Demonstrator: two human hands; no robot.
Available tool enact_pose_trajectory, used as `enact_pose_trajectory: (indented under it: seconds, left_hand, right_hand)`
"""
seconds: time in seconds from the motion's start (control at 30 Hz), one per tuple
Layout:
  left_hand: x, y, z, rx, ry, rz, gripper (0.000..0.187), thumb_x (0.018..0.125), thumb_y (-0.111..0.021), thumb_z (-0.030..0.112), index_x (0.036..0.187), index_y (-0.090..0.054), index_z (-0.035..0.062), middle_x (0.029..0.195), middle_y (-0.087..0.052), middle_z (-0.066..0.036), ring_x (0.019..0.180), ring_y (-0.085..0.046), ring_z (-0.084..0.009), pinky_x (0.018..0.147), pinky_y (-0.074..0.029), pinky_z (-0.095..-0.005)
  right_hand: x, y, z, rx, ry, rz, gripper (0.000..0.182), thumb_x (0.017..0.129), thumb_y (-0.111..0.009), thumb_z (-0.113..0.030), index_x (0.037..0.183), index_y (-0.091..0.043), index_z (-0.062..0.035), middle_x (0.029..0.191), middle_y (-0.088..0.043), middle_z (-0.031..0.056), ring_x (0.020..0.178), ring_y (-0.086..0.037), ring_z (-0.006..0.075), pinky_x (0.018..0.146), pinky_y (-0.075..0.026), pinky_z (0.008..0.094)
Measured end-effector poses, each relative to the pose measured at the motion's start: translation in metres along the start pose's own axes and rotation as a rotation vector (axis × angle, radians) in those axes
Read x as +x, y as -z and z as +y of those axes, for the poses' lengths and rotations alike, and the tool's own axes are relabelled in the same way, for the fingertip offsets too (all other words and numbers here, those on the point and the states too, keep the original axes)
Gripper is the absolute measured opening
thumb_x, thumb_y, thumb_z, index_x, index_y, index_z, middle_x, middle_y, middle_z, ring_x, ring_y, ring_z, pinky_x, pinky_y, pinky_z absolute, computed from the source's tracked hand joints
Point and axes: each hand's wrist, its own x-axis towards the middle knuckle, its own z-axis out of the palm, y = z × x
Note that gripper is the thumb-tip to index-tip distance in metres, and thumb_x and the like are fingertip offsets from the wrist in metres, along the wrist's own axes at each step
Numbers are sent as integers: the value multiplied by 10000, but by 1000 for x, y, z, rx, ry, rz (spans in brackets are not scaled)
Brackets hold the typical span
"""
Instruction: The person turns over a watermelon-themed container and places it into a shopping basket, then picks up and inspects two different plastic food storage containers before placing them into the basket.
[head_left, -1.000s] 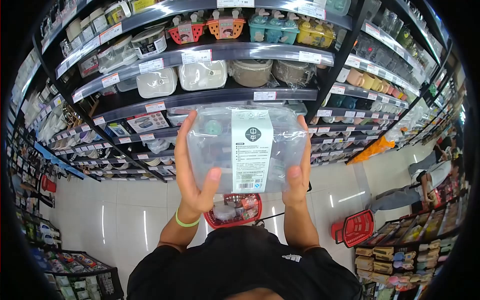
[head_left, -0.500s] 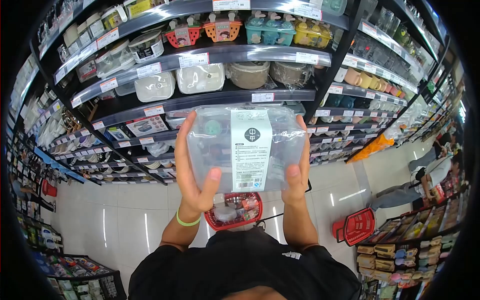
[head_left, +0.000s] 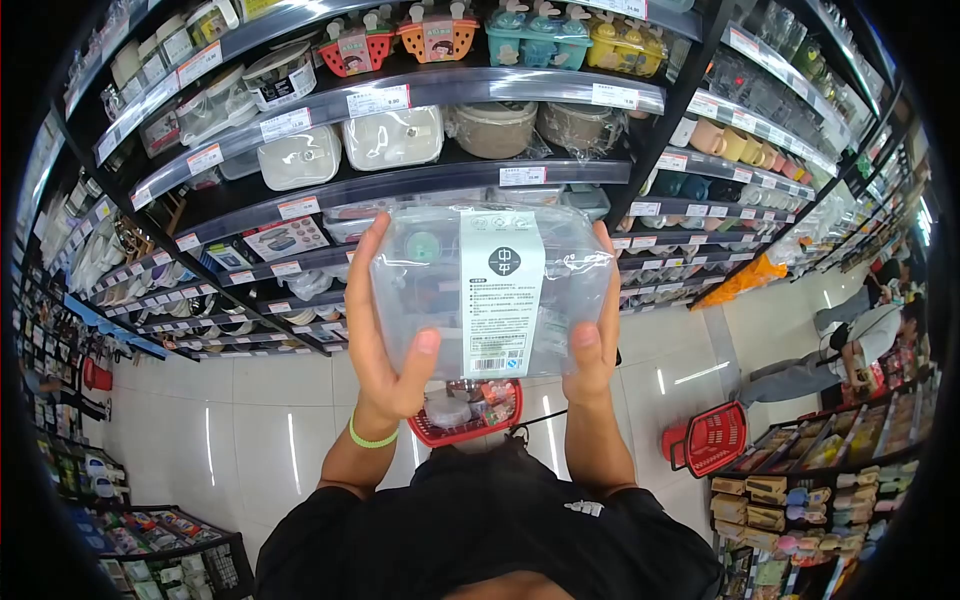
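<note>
Between my two hands is a clear plastic food container (head_left: pixel 420 300), wrapped in shiny film with a pale green paper label (head_left: pixel 503 330) down its middle. My left hand (head_left: pixel 385 345) grips its left side, the thumb lying on the near face. On the opposite side my right hand (head_left: pixel 592 350) holds it the same way, thumb near the lower right corner. Dark printed text, a round black logo and a barcode show on the label. The container is raised in front of the shelves, and what is inside it is hard to make out.
Shelves ahead carry white lidded boxes (head_left: pixel 393 138), brown round pots (head_left: pixel 495 130) and colourful ice-pop moulds (head_left: pixel 540 42). Below my hands a red basket (head_left: pixel 465 433) with goods stands on the tiled floor. Another red basket (head_left: pixel 715 440) and a person (head_left: pixel 870 340) are at the right.
The shelves have shifted slightly up and left in view. Both hands keep their hold on the container, which has tilted very slightly.
</note>
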Motion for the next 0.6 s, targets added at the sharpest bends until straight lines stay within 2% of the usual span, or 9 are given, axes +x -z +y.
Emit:
enact_pose_trajectory:
  seconds: [0.3,0.4,0.47,0.53,0.57,0.6]
  left_hand:
    - [-4,4,0,35,-9,13,836,903,-583,375,1497,-245,-106,1532,-329,-282,1426,-335,-358,1164,-259,-450]
    - [-7,9,-1,35,-16,4,856,891,-616,391,1490,-258,-105,1531,-333,-279,1424,-337,-359,1163,-261,-454]
    - [-10,15,-5,34,-41,-6,874,879,-647,402,1485,-268,-100,1531,-333,-278,1424,-338,-359,1163,-262,-458]
    - [-14,18,-13,-66,-84,-7,858,810,-740,283,1471,-322,-72,1499,-364,-315,1424,-336,-394,1173,-243,-467]
    - [-11,19,-14,-65,-90,-4,858,810,-740,283,1471,-322,-72,1499,-364,-315,1424,-336,-394,1173,-243,-467]
    - [-9,19,-15,-39,-162,18,883,772,-793,288,1452,-348,-57,1492,-371,-316,1417,-349,-390,1163,-266,-466]
  right_hand:
    - [-1,2,2,-57,16,-14,937,948,-514,-541,1514,-177,126,1548,-270,272,1446,-282,336,1185,-187,416]
    - [0,2,1,-13,24,-16,944,923,-578,-490,1520,-168,116,1555,-262,267,1451,-276,334,1187,-181,426]
    - [1,-2,-6,99,-9,-9,984,857,-681,-401,1528,-160,96,1557,-268,252,1454,-271,328,1186,-180,437]
    - [-1,8,4,76,4,-39,1009,815,-722,-350,1531,-160,86,1553,-275,243,1447,-284,324,1183,-188,437]
    - [-2,12,7,50,8,-62,1042,773,-764,-300,1535,-160,75,1550,-282,234,1440,-298,320,1181,-196,438]
    - [-1,9,2,149,-39,-59,1056,728,-799,-248,1528,-188,69,1530,-320,217,1421,-332,310,1174,-219,429]
